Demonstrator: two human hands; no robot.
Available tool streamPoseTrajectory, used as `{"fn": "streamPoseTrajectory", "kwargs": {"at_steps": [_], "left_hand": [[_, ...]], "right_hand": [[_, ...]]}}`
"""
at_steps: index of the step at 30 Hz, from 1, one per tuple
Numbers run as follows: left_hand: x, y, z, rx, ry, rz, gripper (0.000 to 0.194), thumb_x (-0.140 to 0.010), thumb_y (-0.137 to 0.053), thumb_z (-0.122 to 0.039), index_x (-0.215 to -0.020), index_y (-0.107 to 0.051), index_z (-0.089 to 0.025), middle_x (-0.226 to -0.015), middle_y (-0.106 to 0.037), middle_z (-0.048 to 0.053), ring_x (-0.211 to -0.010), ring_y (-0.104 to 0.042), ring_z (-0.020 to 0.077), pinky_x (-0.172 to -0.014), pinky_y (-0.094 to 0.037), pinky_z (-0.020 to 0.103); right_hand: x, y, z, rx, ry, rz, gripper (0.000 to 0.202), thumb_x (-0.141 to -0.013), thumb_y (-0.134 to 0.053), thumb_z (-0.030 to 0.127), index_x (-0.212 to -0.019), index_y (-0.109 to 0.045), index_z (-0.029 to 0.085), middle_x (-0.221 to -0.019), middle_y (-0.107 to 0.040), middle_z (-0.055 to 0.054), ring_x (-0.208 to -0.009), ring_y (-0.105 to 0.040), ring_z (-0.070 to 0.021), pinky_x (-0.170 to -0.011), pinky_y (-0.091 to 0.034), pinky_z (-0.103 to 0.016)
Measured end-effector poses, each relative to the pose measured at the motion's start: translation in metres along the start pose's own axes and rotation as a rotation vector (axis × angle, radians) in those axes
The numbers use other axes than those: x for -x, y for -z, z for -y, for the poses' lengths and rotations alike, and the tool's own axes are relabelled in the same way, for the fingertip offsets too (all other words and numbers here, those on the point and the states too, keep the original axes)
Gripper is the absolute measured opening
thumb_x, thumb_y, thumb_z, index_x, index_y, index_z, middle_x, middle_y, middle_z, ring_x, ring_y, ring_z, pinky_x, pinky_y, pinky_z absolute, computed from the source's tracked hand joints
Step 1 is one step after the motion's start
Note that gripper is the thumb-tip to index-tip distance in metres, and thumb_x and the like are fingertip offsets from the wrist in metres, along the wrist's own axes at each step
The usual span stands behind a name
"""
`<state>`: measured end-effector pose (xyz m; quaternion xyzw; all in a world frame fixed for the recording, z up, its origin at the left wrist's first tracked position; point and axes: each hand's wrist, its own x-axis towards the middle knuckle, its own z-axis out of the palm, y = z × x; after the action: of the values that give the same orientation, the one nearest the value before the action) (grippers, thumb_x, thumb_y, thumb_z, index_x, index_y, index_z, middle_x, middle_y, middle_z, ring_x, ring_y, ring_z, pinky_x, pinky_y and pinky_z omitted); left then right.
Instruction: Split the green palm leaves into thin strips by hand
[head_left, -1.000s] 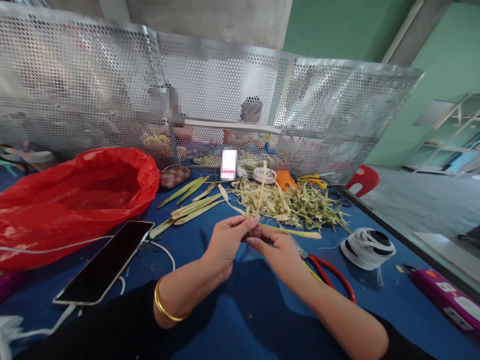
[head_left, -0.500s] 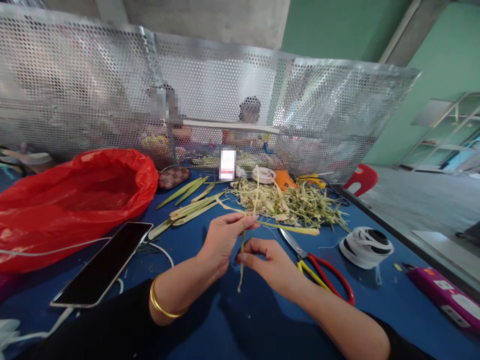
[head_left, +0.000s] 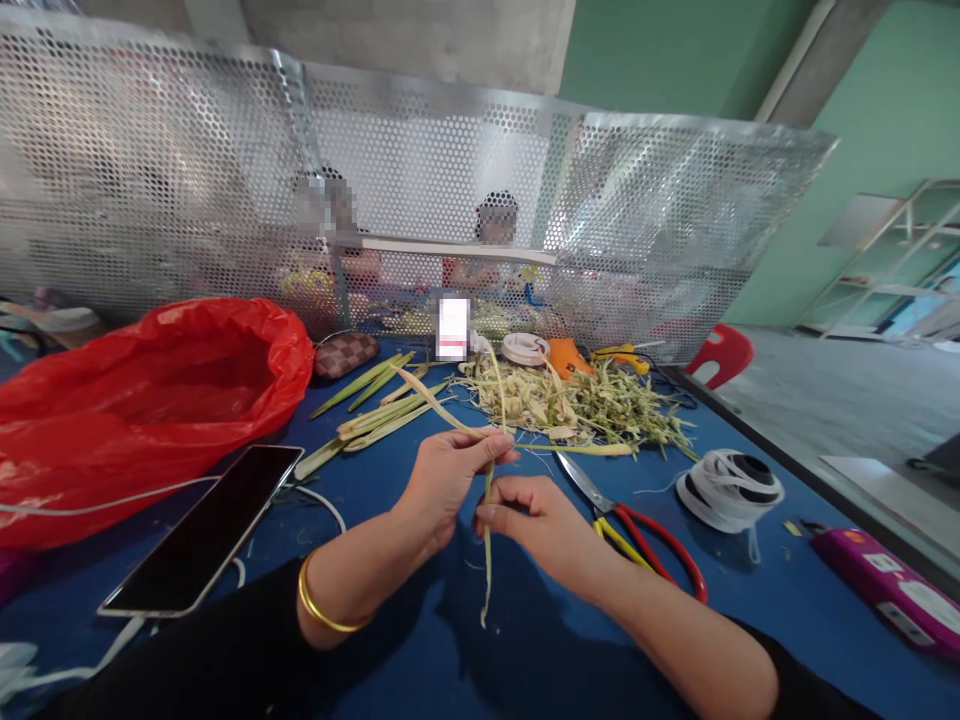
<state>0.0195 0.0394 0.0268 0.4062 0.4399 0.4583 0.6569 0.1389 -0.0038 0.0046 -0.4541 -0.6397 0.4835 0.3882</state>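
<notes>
Left hand: The left hand [head_left: 450, 485] is closed, thumb against forefinger, on the crossing of the pale green leaf strips [head_left: 574, 449].
Right hand: The right hand [head_left: 536, 520] is narrowed to a pinch on the downward strip, just below the left fingers.
Leaf strips: Held above the blue table [head_left: 555, 640], between both hands; ends extend up-left, upward, rightward and toward the wearer.
Near side: Bare blue surface shows between the forearms, under the dangling tip.
Right side: Scissors [head_left: 602, 506] lie just beside the right hand, partly behind its forearm; beyond them, a white ribbon roll [head_left: 727, 495] and purple box [head_left: 892, 580] near the dark table edge [head_left: 810, 470].
Left side: A phone [head_left: 202, 535] lies beside the red bag [head_left: 67, 450]; blue surface separates it from the left hand.
Far side: Stalks [head_left: 375, 426] and a leaf pile [head_left: 592, 405] lie before the perforated screen [head_left: 420, 150], which bounds reach forward.
</notes>
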Motion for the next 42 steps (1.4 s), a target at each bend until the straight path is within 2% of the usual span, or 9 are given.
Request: {"fn": "streamPoseTrajectory", "kwargs": {"at_steps": [6,8,11,18,25,33,38,40,42], "left_hand": [[-0.004,0.005,0.002,-0.009,-0.009,0.084,0.025,-0.062,-0.076,-0.032,-0.077,-0.07,-0.013,-0.067,-0.069,0.004,-0.064,-0.061,0.0114,-0.059,-0.043,0.021],[-0.004,0.006,0.001,-0.013,0.026,0.104,0.029,-0.066,-0.072,-0.038,-0.079,-0.07,-0.013,-0.069,-0.069,0.005,-0.067,-0.062,0.0121,-0.061,-0.042,0.021],[-0.002,0.005,0.001,0.004,0.051,0.145,0.033,-0.07,-0.067,-0.045,-0.08,-0.069,-0.013,-0.071,-0.069,0.006,-0.068,-0.062,0.0134,-0.062,-0.042,0.023],[-0.004,0.003,0.004,-0.117,-0.051,0.126,0.022,-0.062,-0.075,-0.03,-0.075,-0.069,-0.013,-0.059,-0.062,-0.001,-0.054,-0.051,0.0075,-0.056,-0.039,0.021],[-0.01,0.007,0.001,-0.073,-0.057,0.092,0.018,-0.062,-0.075,-0.025,-0.074,-0.068,-0.013,-0.059,-0.062,-0.001,-0.056,-0.054,0.0088,-0.06,-0.042,0.023],[-0.011,0.01,-0.002,-0.025,-0.02,0.142,0.02,-0.064,-0.075,-0.025,-0.075,-0.067,-0.011,-0.058,-0.061,0.0,-0.055,-0.055,0.0087,-0.061,-0.045,0.023],[-0.007,0.009,-0.009,0.065,0.07,0.174,0.028,-0.075,-0.064,-0.038,-0.079,-0.065,-0.011,-0.068,-0.064,0.004,-0.059,-0.062,0.014,-0.064,-0.05,0.029],[-0.007,0.008,-0.009,0.056,0.065,0.171,0.025,-0.075,-0.065,-0.035,-0.08,-0.065,-0.011,-0.068,-0.063,0.004,-0.059,-0.062,0.014,-0.063,-0.051,0.028],[-0.007,0.008,-0.008,0.009,0.031,0.145,0.021,-0.072,-0.068,-0.029,-0.079,-0.065,-0.01,-0.066,-0.062,0.003,-0.058,-0.061,0.0119,-0.061,-0.05,0.025]], "right_hand": [[-0.007,0.011,0.003,-0.246,0.031,-0.448,0.022,-0.074,-0.064,0.039,-0.069,-0.057,0.019,-0.061,-0.057,0.003,-0.057,-0.055,-0.0122,-0.06,-0.046,-0.026],[-0.008,0.016,0.004,-0.297,0.084,-0.522,0.019,-0.075,-0.065,0.036,-0.073,-0.057,0.019,-0.061,-0.058,0.004,-0.055,-0.055,-0.0115,-0.059,-0.046,-0.026],[-0.008,0.019,0.003,-0.317,0.123,-0.531,0.014,-0.077,-0.064,0.032,-0.074,-0.058,0.019,-0.061,-0.06,0.003,-0.055,-0.057,-0.0115,-0.06,-0.047,-0.026],[-0.008,0.017,0.002,-0.344,0.123,-0.518,0.015,-0.075,-0.066,0.029,-0.068,-0.061,0.017,-0.061,-0.061,0.002,-0.056,-0.057,-0.0106,-0.059,-0.047,-0.024],[-0.013,0.028,0.004,-0.542,0.058,-0.637,0.02,-0.062,-0.076,0.029,-0.062,-0.062,0.015,-0.057,-0.06,0.002,-0.049,-0.055,-0.0084,-0.051,-0.045,-0.021],[-0.015,0.033,0.004,-0.622,0.011,-0.603,0.024,-0.058,-0.079,0.03,-0.062,-0.062,0.014,-0.056,-0.061,0.001,-0.048,-0.054,-0.0075,-0.05,-0.044,-0.02],[-0.018,0.035,0.0,-0.689,-0.034,-0.582,0.027,-0.056,-0.08,0.032,-0.065,-0.061,0.014,-0.056,-0.06,0.002,-0.046,-0.052,-0.0068,-0.048,-0.043,-0.019],[-0.018,0.035,0.0,-0.656,-0.049,-0.597,0.029,-0.059,-0.078,0.036,-0.067,-0.061,0.015,-0.058,-0.061,0.002,-0.044,-0.052,-0.0067,-0.046,-0.042,-0.019],[-0.014,0.033,0.002,-0.524,-0.12,-0.498,0.033,-0.067,-0.07,0.047,-0.064,-0.06,0.015,-0.055,-0.061,0.001,-0.038,-0.049,-0.0069,-0.04,-0.038,-0.019]]}}
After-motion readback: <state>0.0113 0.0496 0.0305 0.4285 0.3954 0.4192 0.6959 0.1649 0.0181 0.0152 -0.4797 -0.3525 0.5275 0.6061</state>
